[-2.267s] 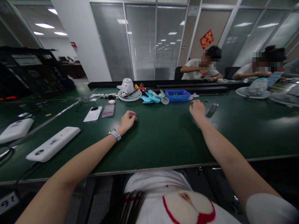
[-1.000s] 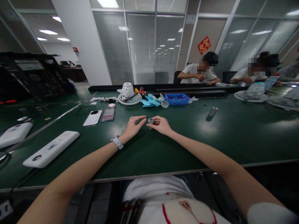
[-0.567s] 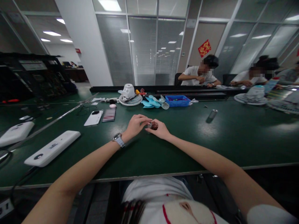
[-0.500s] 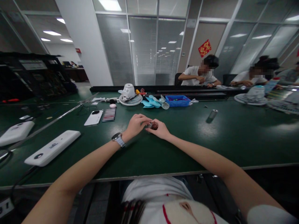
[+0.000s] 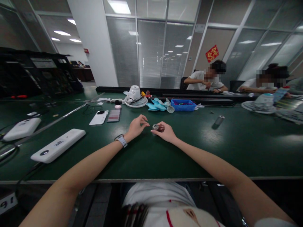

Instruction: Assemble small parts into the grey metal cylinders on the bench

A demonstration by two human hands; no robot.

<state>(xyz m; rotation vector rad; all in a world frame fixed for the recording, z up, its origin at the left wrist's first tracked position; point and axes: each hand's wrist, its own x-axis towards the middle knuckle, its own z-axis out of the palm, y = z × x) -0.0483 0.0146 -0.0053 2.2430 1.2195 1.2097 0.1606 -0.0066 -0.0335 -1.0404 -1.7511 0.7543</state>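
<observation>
My right hand (image 5: pixel 166 131) is wrapped round a small round metal part (image 5: pixel 155 126) with a ringed silver top, held just over the table. The fingers cover its far side. Just left of it, my left hand (image 5: pixel 137 127) hovers apart from the part, its thumb and fingers curved but separated, with nothing visible between them. A watch (image 5: pixel 121 139) sits on the left wrist. To the right, a metal cylinder (image 5: pixel 220 120) stands on the green table (image 5: pixel 189 157).
Behind my hands lie a white fan housing (image 5: pixel 135 97), light-blue fan blades (image 5: pixel 156 104) and a blue bin (image 5: pixel 183 105). A white phone (image 5: pixel 98 118) and a long white device (image 5: pixel 59 145) are at left. A person (image 5: pixel 208 77) works across the table.
My left hand has come off the metal part and drawn away to the left, exposing its top. The right hand still holds it. The view has shifted slightly.
</observation>
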